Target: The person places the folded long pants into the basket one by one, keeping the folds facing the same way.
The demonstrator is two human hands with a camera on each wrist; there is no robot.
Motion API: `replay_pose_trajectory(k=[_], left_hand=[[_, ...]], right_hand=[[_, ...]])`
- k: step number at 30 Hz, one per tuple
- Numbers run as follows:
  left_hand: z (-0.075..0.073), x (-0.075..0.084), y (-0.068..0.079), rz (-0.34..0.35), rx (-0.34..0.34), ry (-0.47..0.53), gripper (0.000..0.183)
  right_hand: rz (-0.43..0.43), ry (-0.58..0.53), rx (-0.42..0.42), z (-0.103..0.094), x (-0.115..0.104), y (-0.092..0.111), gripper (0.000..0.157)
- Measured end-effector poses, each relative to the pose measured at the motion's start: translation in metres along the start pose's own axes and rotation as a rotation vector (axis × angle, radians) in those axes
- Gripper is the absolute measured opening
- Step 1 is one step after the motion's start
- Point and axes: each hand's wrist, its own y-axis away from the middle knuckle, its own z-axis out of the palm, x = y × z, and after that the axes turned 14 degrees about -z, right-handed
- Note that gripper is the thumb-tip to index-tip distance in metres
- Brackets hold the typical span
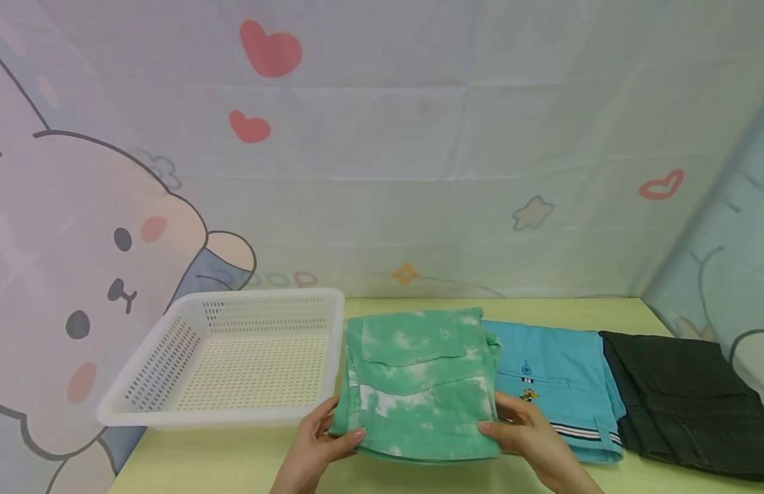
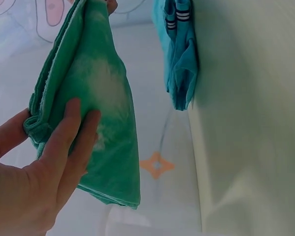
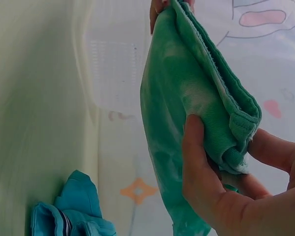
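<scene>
Both hands hold a folded pair of green tie-dye pants (image 1: 419, 384) by its near corners, raised above the table. At its left corner my left hand (image 1: 320, 446) pinches the fabric, thumb on top and fingers beneath. The right hand (image 1: 530, 436) grips the right corner the same way. In the left wrist view the folded bundle (image 2: 98, 113) hangs from the fingers with its layered edge at the thumb side. The right wrist view shows the waistband edge of the green pants (image 3: 201, 98) between thumb and fingers.
A white perforated plastic basket (image 1: 252, 370) stands on the yellow-green table (image 1: 234, 460) to the left. Folded blue pants (image 1: 555, 377) with a striped band lie to the right, partly behind the green ones. Folded black pants (image 1: 684, 405) lie at the far right. A printed cloth backdrop (image 1: 419, 137) hangs behind.
</scene>
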Motion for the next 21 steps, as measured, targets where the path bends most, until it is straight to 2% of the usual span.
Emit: replay_pose_trajectory(k=[9, 17, 21], left_hand=[[-0.01, 0.009, 0.006, -0.009, 0.023, -0.02, 0.073], [-0.021, 0.016, 0.011, -0.021, 0.044, -0.072, 0.074], [-0.026, 0.018, 0.013, -0.03, 0.06, -0.092, 0.075]], right_hand=[[-0.061, -0.042, -0.074, 0.006, -0.001, -0.001, 0.069], [-0.017, -0.013, -0.065, 0.015, -0.003, -0.004, 0.073], [-0.04, 0.0, -0.08, 0.019, -0.003, -0.004, 0.074]])
